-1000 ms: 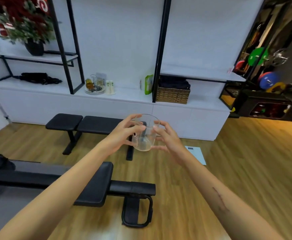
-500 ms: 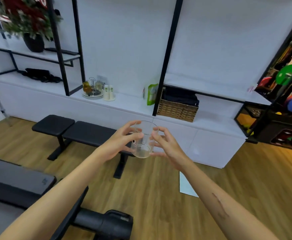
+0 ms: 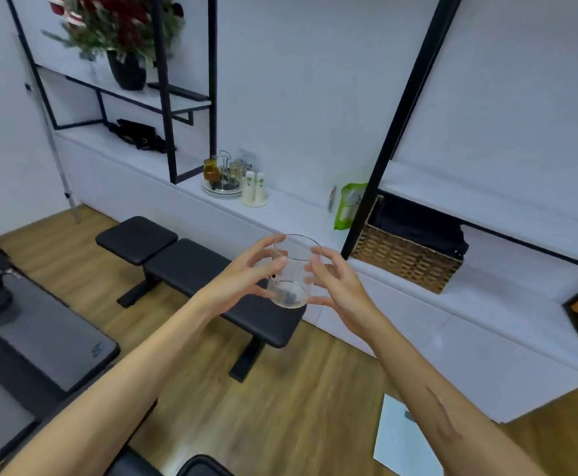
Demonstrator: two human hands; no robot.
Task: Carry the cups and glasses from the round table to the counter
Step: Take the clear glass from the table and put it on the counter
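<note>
Holding a clear glass [image 3: 292,271] in mid-air between both hands, we see our left hand [image 3: 242,281] curled against its left side; our right hand [image 3: 337,286] grips its right side; it hangs upright over a black padded seat [image 3: 212,269], short of the white bench [image 3: 301,214]; a wicker basket [image 3: 406,261] sits at right

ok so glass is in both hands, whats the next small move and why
Probably carry it forward over the bench toward the bare stretch of counter between the tray and the green packet. Left hand and right hand grip the glass in mid-air, short of the counter.
</note>
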